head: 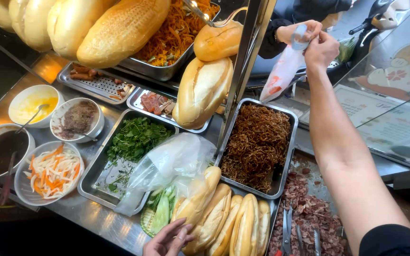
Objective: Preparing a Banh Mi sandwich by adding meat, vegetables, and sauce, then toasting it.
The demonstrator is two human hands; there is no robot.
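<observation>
At far left stand four bowls: yellow sauce, dark sauce, a brown paste, and shredded carrot and radish. Above them hang big loaves. Next comes a steel tray of herbs, with a crumpled clear bag lying over its right end and cucumber slices just beneath.

The left hand lies at the bottom edge, fingers loosely spread, the fingertips touching the nearest of a row of split rolls; it rests on the bread rather than clasping it.

Right of the rolls sits a tray of dark shredded meat, and beyond it a pile of chopped meat with scissors lying in it.

The right hand is stretched far out over the counter, fingers pinched shut on the top of a small plastic bag, which hangs down with something red inside, perhaps sauce. Another person's hand meets it there and grips the same bag top.
</observation>
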